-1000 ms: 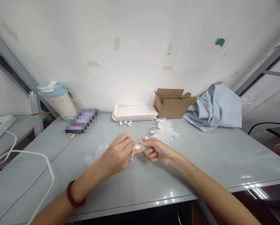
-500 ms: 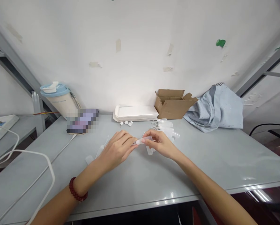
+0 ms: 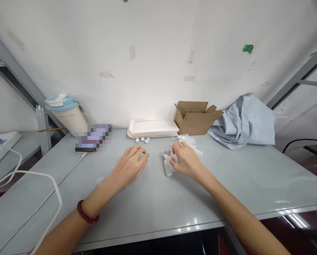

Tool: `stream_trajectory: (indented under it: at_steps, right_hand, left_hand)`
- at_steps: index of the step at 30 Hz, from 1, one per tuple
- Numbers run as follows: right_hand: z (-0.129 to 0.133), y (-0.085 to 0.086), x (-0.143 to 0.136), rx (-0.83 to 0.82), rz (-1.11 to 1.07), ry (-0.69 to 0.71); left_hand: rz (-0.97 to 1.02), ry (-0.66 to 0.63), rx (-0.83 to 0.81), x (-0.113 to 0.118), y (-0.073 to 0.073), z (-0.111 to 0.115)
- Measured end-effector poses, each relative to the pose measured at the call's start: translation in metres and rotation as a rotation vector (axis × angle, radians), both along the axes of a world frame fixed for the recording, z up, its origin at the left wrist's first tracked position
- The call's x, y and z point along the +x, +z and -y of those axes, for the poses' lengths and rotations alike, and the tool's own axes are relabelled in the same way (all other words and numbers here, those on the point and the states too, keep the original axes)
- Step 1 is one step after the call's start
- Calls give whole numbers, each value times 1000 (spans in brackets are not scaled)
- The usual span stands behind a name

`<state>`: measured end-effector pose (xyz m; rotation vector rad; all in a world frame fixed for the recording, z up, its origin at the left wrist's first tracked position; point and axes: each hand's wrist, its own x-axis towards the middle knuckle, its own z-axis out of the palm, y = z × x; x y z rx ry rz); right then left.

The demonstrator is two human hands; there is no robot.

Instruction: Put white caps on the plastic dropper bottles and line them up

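Note:
My left hand [image 3: 132,163] hovers over the grey table with its fingers loosely bent and apart, and nothing shows in it. Part of a translucent plastic piece [image 3: 100,180] peeks out beside the left wrist. My right hand [image 3: 186,160] is over a group of small translucent plastic bottles, thumb and forefinger apart. One bottle [image 3: 168,168] lies just left of the right thumb; thin, wire-like bits show near its upper end. More bottles [image 3: 188,140] lie behind the right hand, which partly hides them. Several small white pieces [image 3: 142,140] sit beyond both hands.
A stack of white envelopes [image 3: 154,128] lies against the wall, beside an open cardboard box [image 3: 198,122]. Crumpled light-blue fabric [image 3: 250,122] is at the right. At the left stand a tumbler [image 3: 68,115] and a phone [image 3: 93,138] with a white cable [image 3: 55,187] across the table.
My hands have parted from the small white and translucent bottle they held together. The left moved slightly left; the right shifted slightly right, over the bottles.

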<state>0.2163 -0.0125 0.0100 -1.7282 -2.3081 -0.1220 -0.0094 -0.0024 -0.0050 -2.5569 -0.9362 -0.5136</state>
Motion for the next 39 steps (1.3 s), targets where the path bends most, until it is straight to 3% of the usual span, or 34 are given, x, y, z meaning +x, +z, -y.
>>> stream_trajectory:
  at_steps: [8, 17, 23, 39]
  right_hand:
    - [3, 5, -2, -89, 37, 45]
    - [6, 4, -3, -44, 9, 104]
    - [7, 0, -6, 26, 27, 172]
    - [22, -16, -28, 437, 73, 572]
  left_hand:
    - [-65, 80, -87, -1, -2, -9]
    - [16, 156, -175, -10, -4, -62]
    - [9, 135, -179, -1, -7, -84]
    - [-6, 96, -236, 15, -4, -85]
